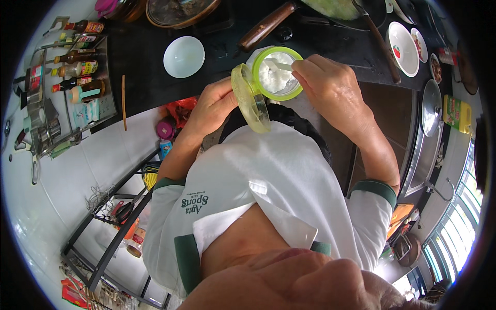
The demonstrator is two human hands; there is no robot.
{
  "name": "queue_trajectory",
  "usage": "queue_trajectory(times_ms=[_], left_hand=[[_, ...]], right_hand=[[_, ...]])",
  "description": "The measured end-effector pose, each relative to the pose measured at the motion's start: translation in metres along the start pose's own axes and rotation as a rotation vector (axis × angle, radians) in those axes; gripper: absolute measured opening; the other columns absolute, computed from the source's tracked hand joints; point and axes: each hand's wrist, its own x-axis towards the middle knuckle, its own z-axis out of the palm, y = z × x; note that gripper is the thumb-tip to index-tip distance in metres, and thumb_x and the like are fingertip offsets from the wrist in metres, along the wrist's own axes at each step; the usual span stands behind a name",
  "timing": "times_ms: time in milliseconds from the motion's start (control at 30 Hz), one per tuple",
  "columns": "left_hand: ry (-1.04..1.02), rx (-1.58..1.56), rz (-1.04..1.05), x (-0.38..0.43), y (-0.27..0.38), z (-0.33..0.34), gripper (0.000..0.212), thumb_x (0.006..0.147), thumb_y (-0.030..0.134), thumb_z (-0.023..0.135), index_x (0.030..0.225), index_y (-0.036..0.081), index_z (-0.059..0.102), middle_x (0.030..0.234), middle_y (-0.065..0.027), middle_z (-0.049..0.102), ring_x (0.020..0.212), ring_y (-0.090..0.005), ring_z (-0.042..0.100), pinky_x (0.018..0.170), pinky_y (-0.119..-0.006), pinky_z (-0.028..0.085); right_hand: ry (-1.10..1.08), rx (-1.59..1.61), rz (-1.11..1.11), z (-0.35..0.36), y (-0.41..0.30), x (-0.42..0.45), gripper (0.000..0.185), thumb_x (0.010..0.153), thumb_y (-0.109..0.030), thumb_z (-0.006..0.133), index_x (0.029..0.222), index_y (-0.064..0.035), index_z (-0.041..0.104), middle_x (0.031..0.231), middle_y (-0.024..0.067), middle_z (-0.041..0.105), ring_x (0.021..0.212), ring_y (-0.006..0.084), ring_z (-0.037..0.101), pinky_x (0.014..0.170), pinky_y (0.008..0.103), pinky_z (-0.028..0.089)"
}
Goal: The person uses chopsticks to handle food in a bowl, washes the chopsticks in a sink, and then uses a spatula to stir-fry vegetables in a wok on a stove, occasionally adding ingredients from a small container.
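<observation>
My left hand [217,104] grips a jar with a lime-green rim [279,49], close to its hinged yellowish lid [244,100], which stands open. White powder [273,79] fills part of the jar. A pale spoon [281,66] dips into the powder, its handle pinched between the thumb and fingers of my right hand [329,89]. To the left on the dark counter is a white bowl [184,57] with nothing visible in it. The jar is near the counter's front edge, in front of my body; its underside is hidden.
A wok [337,9] with green food lies at the top, its wooden handle [267,25] pointing towards the jar. A spatula's wooden handle [381,50] reaches across the counter. Bottles [79,56] fill a rack at left. Bowls [403,48] and a glass lid [431,108] are at right.
</observation>
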Motion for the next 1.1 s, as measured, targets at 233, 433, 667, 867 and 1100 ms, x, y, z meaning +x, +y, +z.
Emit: queue_trajectory(times_ms=[233, 433, 667, 867, 1100], left_hand=[[0.012, -0.142, -0.081, 0.016, 0.008, 0.016, 0.023, 0.087, 0.017, 0.047, 0.095, -0.003, 0.055, 0.084, -0.0037, 0.054, 0.074, -0.0082, 0.050, 0.065, -0.021, 0.042], [0.000, -0.098, -0.080, 0.027, 0.008, 0.022, 0.022, 0.086, 0.017, 0.048, 0.093, -0.003, 0.056, 0.082, -0.0029, 0.053, 0.070, -0.0075, 0.048, 0.063, -0.021, 0.041], [0.007, -0.184, -0.136, 0.035, 0.004, 0.027, 0.026, 0.088, 0.018, 0.044, 0.100, -0.003, 0.053, 0.086, -0.0056, 0.056, 0.074, -0.0087, 0.052, 0.066, -0.022, 0.044], [0.095, -0.411, -0.231, 0.047, 0.017, 0.039, 0.011, 0.083, 0.014, 0.051, 0.081, 0.003, 0.053, 0.076, 0.0050, 0.046, 0.069, -0.0030, 0.041, 0.059, -0.019, 0.034], [0.114, -0.315, -0.229, 0.051, -0.005, 0.040, 0.024, 0.086, 0.017, 0.045, 0.097, -0.003, 0.054, 0.084, -0.0035, 0.058, 0.073, -0.0066, 0.052, 0.064, -0.020, 0.042]], right_hand=[[-0.043, 0.131, 0.005, 0.001, 0.016, -0.010, 0.015, 0.060, 0.001, 0.058, 0.075, 0.0004, 0.055, 0.070, 0.0120, 0.056, 0.068, 0.0268, 0.057, 0.058, 0.0340, 0.046], [0.077, 0.573, 0.444, -0.014, 0.034, -0.020, 0.011, 0.068, -0.003, 0.060, 0.078, 0.0014, 0.058, 0.066, 0.0104, 0.058, 0.054, 0.0196, 0.055, 0.050, 0.0286, 0.043], [0.111, 0.972, 0.694, -0.018, 0.070, -0.040, 0.010, 0.077, -0.006, 0.059, 0.082, 0.0021, 0.061, 0.061, 0.0017, 0.053, 0.049, 0.0045, 0.042, 0.043, 0.0172, 0.031], [0.196, 1.130, 0.729, -0.020, 0.094, -0.040, 0.013, 0.077, -0.010, 0.060, 0.083, 0.0010, 0.060, 0.061, 0.0010, 0.051, 0.049, 0.0051, 0.040, 0.044, 0.0171, 0.029], [0.495, 1.125, 0.729, -0.057, 0.156, 0.008, 0.011, 0.078, -0.009, 0.058, 0.080, 0.0016, 0.060, 0.062, 0.0009, 0.052, 0.052, 0.0053, 0.042, 0.045, 0.0171, 0.030]])
